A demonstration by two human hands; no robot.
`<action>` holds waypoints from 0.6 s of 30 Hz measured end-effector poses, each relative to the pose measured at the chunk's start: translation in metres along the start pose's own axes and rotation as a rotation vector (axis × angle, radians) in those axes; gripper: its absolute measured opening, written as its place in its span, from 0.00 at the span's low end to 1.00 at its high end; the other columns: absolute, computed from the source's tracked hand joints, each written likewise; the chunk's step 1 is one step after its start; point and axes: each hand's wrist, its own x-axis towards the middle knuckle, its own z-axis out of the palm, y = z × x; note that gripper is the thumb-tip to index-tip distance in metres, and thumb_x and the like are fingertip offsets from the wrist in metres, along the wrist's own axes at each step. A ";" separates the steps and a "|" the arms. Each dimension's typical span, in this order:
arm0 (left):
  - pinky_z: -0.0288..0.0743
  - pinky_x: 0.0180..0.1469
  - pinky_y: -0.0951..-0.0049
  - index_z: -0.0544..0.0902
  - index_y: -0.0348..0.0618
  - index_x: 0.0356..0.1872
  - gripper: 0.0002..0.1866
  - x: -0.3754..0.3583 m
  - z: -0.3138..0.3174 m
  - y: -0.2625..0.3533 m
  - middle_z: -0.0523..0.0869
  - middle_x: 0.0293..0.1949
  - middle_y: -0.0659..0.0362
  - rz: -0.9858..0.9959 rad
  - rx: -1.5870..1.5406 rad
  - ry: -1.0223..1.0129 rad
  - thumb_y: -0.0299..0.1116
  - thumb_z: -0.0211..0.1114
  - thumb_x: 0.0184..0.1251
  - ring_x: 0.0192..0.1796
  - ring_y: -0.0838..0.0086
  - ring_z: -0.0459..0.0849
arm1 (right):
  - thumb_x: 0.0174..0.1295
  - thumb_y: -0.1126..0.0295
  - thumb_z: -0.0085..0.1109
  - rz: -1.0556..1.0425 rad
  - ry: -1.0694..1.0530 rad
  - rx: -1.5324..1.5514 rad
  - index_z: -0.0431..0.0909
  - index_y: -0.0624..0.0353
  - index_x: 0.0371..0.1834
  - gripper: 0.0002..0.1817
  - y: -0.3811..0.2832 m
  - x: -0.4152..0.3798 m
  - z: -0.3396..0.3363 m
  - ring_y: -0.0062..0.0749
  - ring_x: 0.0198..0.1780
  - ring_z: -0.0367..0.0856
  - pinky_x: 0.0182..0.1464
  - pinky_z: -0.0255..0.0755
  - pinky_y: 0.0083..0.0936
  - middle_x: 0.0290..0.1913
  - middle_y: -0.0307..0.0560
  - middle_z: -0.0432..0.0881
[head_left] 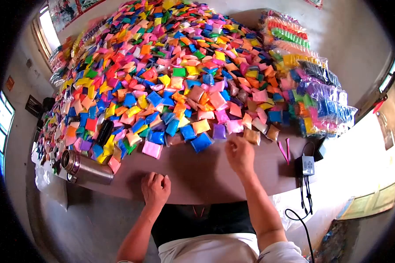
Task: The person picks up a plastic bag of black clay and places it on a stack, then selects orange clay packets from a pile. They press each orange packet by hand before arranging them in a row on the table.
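My left hand (156, 188) rests at the table's near edge with its fingers curled in, and nothing shows in it. Farther forward, my right hand (240, 154) is closed beside the front of a big heap of small coloured packets (180, 72). Whatever its fingers may hold is hidden. Just to its right lies a tan packet (252, 136). A purple packet (219, 131) and a pink packet (234, 126) are close beyond the knuckles. Left of that hand, a blue packet (201, 143) sticks out from the heap onto the brown tabletop (184, 175).
A steel flask (87, 168) lies on its side at the left, near a black object (104, 132). Pink tweezers (285, 151) and a grey device with cables (307, 165) are at the right. Clear bags of sorted packets (324, 96) are stacked behind them.
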 end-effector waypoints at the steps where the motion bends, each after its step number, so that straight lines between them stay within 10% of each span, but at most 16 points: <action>1: 0.71 0.41 0.55 0.75 0.42 0.22 0.10 -0.001 0.002 -0.001 0.77 0.29 0.53 0.000 -0.022 -0.003 0.31 0.66 0.58 0.36 0.55 0.79 | 0.56 0.71 0.63 -0.088 0.015 -0.103 0.81 0.59 0.31 0.04 -0.002 -0.016 0.007 0.46 0.33 0.81 0.35 0.74 0.39 0.28 0.50 0.80; 7: 0.71 0.39 0.55 0.75 0.42 0.22 0.10 -0.001 0.002 -0.002 0.77 0.29 0.53 0.043 -0.018 0.034 0.31 0.66 0.58 0.35 0.55 0.78 | 0.56 0.72 0.60 -0.232 -0.091 -0.234 0.80 0.58 0.40 0.09 -0.022 -0.066 0.026 0.47 0.49 0.73 0.53 0.68 0.39 0.48 0.48 0.76; 18: 0.70 0.40 0.54 0.75 0.43 0.22 0.10 -0.002 0.005 -0.004 0.76 0.28 0.54 -0.007 -0.071 -0.011 0.31 0.66 0.58 0.34 0.55 0.78 | 0.59 0.69 0.60 -0.228 -0.095 -0.194 0.78 0.58 0.42 0.09 -0.015 -0.066 0.025 0.46 0.48 0.72 0.51 0.68 0.40 0.48 0.49 0.76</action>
